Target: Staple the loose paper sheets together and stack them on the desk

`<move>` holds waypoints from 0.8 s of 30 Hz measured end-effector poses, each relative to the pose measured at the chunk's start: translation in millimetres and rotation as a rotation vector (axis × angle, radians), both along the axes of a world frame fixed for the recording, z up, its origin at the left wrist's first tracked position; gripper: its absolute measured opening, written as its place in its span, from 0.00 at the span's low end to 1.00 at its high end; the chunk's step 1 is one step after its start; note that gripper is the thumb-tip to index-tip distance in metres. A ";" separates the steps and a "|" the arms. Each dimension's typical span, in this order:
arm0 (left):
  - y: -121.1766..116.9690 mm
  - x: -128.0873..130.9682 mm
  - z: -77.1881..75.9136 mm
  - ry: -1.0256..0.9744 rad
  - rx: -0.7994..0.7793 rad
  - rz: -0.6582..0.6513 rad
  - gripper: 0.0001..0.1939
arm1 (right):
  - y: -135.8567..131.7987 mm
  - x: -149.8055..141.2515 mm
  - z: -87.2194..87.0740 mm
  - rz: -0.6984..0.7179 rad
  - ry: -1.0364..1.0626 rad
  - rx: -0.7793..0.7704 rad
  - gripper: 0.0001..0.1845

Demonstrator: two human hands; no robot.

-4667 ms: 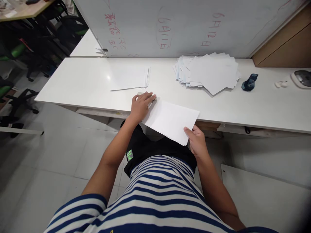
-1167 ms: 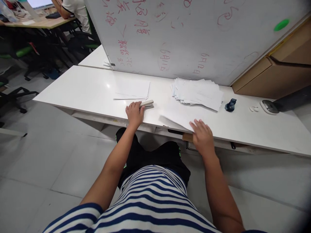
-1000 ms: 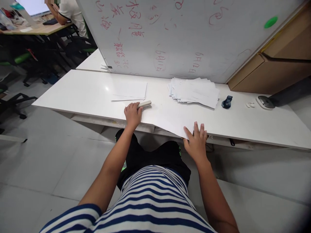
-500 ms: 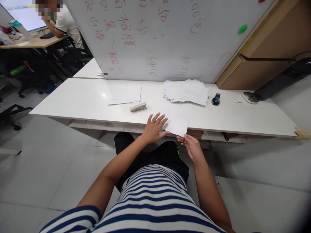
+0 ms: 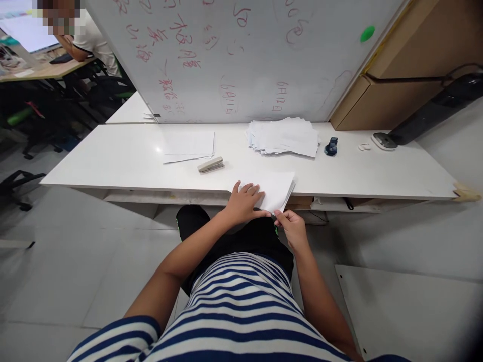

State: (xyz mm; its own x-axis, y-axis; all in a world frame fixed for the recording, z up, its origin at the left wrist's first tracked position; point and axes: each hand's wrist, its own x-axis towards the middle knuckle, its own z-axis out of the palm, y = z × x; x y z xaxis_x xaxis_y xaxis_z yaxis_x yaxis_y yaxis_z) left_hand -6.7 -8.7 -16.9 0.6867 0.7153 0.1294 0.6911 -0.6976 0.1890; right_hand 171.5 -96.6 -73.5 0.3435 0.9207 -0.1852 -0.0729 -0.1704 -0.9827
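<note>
A few white paper sheets [image 5: 276, 190] lie at the front edge of the white desk, their near corner sticking out over it. On top of them my left hand [image 5: 243, 203] rests with its fingers spread, pressing the left part. The near right corner is pinched between the thumb and fingers of my right hand [image 5: 292, 228]. Along the right side the sheet edges are slightly fanned apart. A beige stapler [image 5: 210, 165] lies just beyond my left hand. Farther back is a thick, uneven stack of paper [image 5: 285, 137].
Thin paper sheets [image 5: 190, 146] lie at the back left of the desk [image 5: 124, 156]. Toward the right are a dark blue object [image 5: 331, 146], small white pieces [image 5: 364, 147] and cardboard boxes [image 5: 349, 105]. A whiteboard [image 5: 260, 60] stands behind. At far left, a person [image 5: 96, 37] sits by a monitor.
My right hand has shifted slightly left and closed on the paper corner. My left hand has slid a little right and down over the sheets, whose right edges now show fanned. The view has tilted slightly.
</note>
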 end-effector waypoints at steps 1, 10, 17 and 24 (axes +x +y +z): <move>-0.4 1.2 1.0 -0.009 -0.008 -0.035 0.30 | -0.5 -1.1 0.9 0.011 -0.019 0.003 0.23; 1.5 10.6 5.8 -0.138 -0.113 0.010 0.13 | -0.6 -2.8 3.2 0.014 -0.044 0.006 0.23; 28.6 -17.1 18.1 -0.766 -0.258 0.389 0.15 | -7.1 2.3 -7.8 0.041 0.039 -0.005 0.21; 10.4 -19.9 36.4 -0.895 -0.581 0.165 0.18 | -13.5 9.7 -17.3 0.087 -0.005 0.015 0.21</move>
State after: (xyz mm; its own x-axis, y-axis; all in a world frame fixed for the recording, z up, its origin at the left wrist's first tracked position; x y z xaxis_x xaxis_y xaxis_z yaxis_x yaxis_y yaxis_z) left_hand -26.6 1.7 19.4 0.4009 0.9042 0.1472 0.2150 -0.2490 0.9443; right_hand 181.1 -110.2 -90.9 0.2630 0.9498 -0.1697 -0.0533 -0.1613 -0.9855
